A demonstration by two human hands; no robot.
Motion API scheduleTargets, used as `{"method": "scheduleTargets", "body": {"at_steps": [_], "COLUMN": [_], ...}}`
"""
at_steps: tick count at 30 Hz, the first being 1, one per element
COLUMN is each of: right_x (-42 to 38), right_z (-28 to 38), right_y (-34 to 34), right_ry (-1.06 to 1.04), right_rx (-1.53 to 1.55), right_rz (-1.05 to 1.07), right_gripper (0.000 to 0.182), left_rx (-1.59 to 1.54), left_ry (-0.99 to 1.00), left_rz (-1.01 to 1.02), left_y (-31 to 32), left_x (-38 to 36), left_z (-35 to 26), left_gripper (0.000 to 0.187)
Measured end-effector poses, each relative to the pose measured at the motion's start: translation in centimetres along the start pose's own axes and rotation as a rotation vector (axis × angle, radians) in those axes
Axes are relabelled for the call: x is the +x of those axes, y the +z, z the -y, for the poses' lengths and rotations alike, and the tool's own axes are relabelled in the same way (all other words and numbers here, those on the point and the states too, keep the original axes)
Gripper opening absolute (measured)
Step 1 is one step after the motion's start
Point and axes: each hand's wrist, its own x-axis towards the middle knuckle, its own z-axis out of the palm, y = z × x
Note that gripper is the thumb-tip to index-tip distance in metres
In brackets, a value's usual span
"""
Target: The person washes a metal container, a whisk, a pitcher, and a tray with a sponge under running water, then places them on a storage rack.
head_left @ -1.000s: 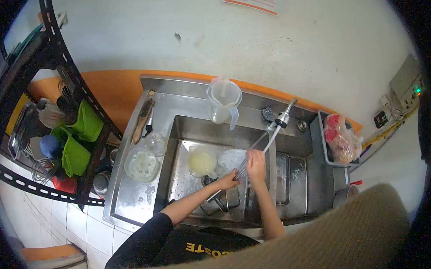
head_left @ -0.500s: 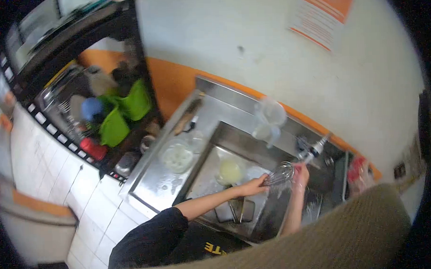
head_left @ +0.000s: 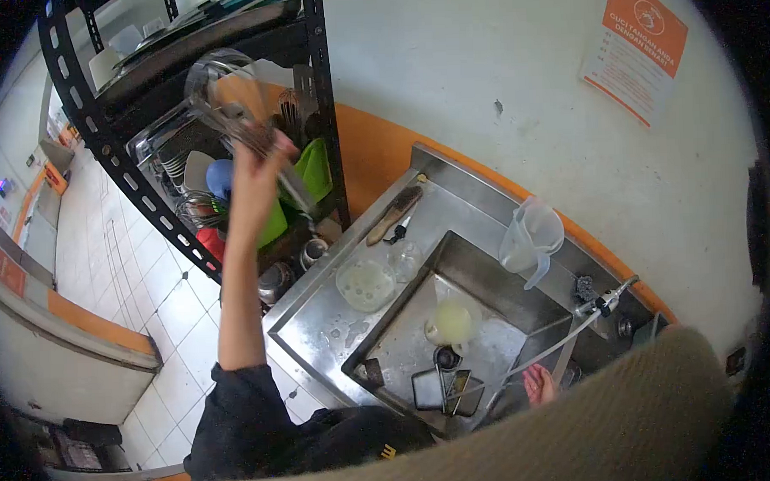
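1. A person in a black sleeve holds a wire whisk (head_left: 237, 118) aloft, well to the left of the sink basin (head_left: 497, 279) and higher than its rim; the whisk is blurred, its wire loops upward and its handle slanting down.
2. The left hand (head_left: 259, 160) has its grip clamped on the whisk, fingers wrapped around it, in front of a black slotted rack (head_left: 76, 90) that stands left of the basin.
3. The right hand (head_left: 539, 384) is at the basin's right side, partly cut off by beige cloth in the foreground; its grip is apart, fingers loosely parted and slightly curled.
4. A pale hose (head_left: 567, 344) runs from the faucet (head_left: 608, 302), behind and right of the basin, and slants down across the basin's right edge.
5. Inside the basin are a jug of pale yellow liquid (head_left: 452, 323), a dark round item (head_left: 447, 358) and, toward the front, two rectangular metal pans (head_left: 427, 390).
6. On the steel table (head_left: 299, 316), left of the basin, lie a wooden-handled brush (head_left: 393, 216) and a clear bowl with bubbly contents (head_left: 365, 285).
7. Translucent measuring jugs (head_left: 533, 235) stand behind the basin, near its back rim; a grey scouring pad (head_left: 584, 289) lies behind its right end.
8. An orange-and-white handwashing poster (head_left: 637, 49) hangs on the wall, high behind the basin.
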Motion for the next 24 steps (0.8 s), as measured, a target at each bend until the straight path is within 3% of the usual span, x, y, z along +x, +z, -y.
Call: {"method": "scheduleTargets", "body": {"at_steps": [4,7,8,11,12,15,18,20,22,23,24], "right_x": [-0.4,-1.3,-1.2,-0.9,-1.0,0.3,1.0,2.2,3.5,6.2,7.7], "right_z": [-1.1,-0.9,-1.2,-1.5,-1.7,-3.3,-4.9,-7.4,-10.0,-12.5,-16.0], "right_y": [-0.6,0.5,0.5,1.4,1.5,0.8,2.0,1.8,1.4,-0.3,-0.4], "right_ry": [0.057,0.067,0.062,0.075,0.087,0.12,0.144,0.071,0.08,0.062,-0.079], "right_rx": [-0.066,-0.106,-0.111,-0.11,-0.108,-0.188,-0.257,-0.169,-0.317,-0.726,-0.843], "right_rz": [-0.015,-0.022,-0.016,-0.025,-0.035,0.088,0.055,0.147,0.106,0.191,0.089], "right_gripper": [0.029,0.029,0.029,0.028,0.028,0.025,0.023,0.023,0.022,0.026,0.034], "left_rx": [0.081,0.42,0.429,0.686,0.521,0.446,0.745,0.804,0.836,0.769,0.704], "left_ry": [0.21,0.17,0.033,-0.024,-0.073,-0.203,-0.245,-0.197,-0.15,-0.073,0.004], "left_rz": [-0.171,-0.223,-0.158,-0.238,-0.178,-0.208,-0.256,-0.287,-0.284,-0.296,-0.301], "left_y": [-3.9,-4.5,-4.7,-6.4,-6.3,-6.2,-6.7,-7.1,-7.4,-8.7,-10.0], "left_x": [3.4,3.9,3.7,4.0,3.7,3.3,3.1,3.2,3.8,4.4,4.9], "left_z": [0.6,1.9,2.0,10.9,10.7,13.2,14.9,14.3,14.9,17.5,20.1], "left_gripper": [0.034,0.037,0.054,0.074,0.087,0.09,0.097,0.1,0.103,0.103,0.104]}}
